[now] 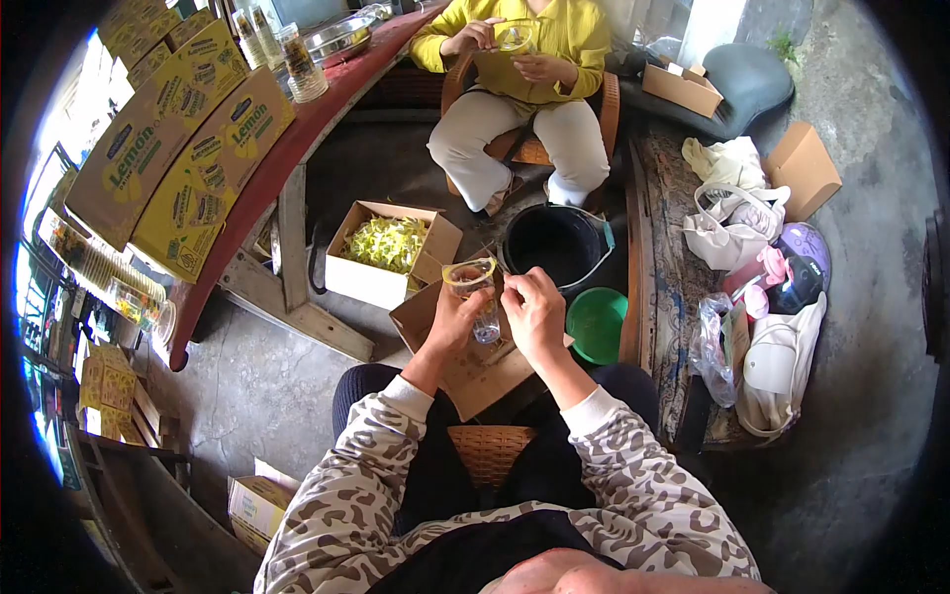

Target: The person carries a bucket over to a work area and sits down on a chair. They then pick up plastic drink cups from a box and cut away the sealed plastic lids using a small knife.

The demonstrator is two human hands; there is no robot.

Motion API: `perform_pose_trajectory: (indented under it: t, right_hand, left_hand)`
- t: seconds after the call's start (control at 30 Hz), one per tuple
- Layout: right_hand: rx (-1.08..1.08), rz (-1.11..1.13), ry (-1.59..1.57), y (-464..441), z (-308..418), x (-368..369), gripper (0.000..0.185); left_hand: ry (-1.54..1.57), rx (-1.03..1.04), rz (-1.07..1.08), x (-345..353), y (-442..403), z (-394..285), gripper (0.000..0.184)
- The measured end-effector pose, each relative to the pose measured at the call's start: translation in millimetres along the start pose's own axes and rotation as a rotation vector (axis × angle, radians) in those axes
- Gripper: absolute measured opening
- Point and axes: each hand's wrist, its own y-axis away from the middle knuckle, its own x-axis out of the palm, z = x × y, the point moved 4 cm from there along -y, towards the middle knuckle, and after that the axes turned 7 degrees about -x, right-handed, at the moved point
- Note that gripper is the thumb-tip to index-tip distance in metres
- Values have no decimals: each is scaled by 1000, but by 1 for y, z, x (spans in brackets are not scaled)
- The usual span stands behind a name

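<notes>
My left hand point(453, 323) is wrapped round a clear plastic cup point(486, 325) with a yellow band at its rim, held upright over my lap. Close to the right side of that rim, my right hand point(535, 309) has its fingers pinched together; whatever they grip is too small to make out. Below both hands lies an open cardboard box point(475, 384) with small scraps in it. Just beyond, another cardboard box point(346, 279) is filled with yellow-green strips point(384, 243).
A black bucket point(549, 247) and a green basin point(597, 327) stand to the right. Opposite sits a person in a yellow shirt point(569, 40), holding a similar cup point(515, 37). Lemon-printed cartons point(213, 168) and stacked cups line the red table point(341, 94). Bags point(782, 356) lie at right.
</notes>
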Motion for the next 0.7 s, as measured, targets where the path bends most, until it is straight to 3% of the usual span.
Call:
perform_pose_trajectory:
  t: [0.23, 0.3, 0.37, 0.7]
  right_hand:
    - [51, -6, -9, -1, -9, 3, 11]
    - [48, -17, 13, -3, -14, 4, 10]
    - [176, -15, -84, -5, -26, 3, 8]
    - [63, -23, -231, -8, -11, -7, 14]
  left_hand:
    - [94, -92, 29, 7, 2, -1, 35]
    - [56, -62, 154, 13, 8, 3, 37]
    - [57, -33, 174, 13, 6, -1, 41]
    - [63, -35, 124, -11, -5, -16, 63]
